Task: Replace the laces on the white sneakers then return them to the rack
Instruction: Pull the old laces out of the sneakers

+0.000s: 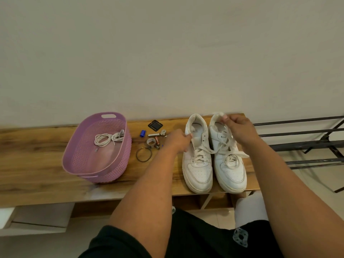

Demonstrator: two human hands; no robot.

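Two white sneakers stand side by side on the wooden bench (37, 164), toes toward me. My left hand (176, 140) grips the side of the left sneaker (198, 164) near its collar. My right hand (240, 128) pinches a white lace end above the heel of the right sneaker (230, 170). The lace runs down from my fingers to the eyelets, and both shoes are laced. A coiled bundle of white laces (108, 139) lies inside the purple basket (81, 161) on the left.
Small items lie between the basket and shoes: a bangle (143, 154), batteries, a blue cap (142, 133), a black square piece (155, 125), a tape roll. A black metal rack (301, 144) stands at the right. The wall is right behind the bench.
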